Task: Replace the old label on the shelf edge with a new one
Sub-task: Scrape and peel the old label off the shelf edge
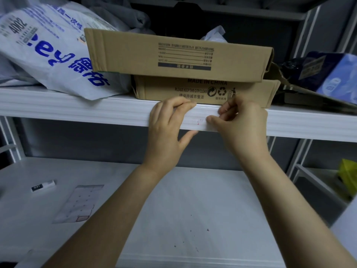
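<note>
Presently, step in hand: judged to be lifting the label (200, 120) off the shelf edge (96, 111); you cannot tell from here whether it is the old one or the new.
Label position: front face of the shelf edge, between your hands, with faint red marks on it.
Left hand (168, 130): fingers curled over the top of the shelf edge, thumb underneath, gripping it.
Right hand (241, 124): thumb and curled fingertips pinching at the label's right end.
Technique: peel low and slowly along the face so the label comes away whole; brace with your left hand.
Upper edge: a cardboard box (193, 91) sits just behind the front lip; keep your knuckles off it.
Open room: below the edge, over the lower shelf (193, 200); a sheet of labels (77, 204) lies toward its left side.
</note>
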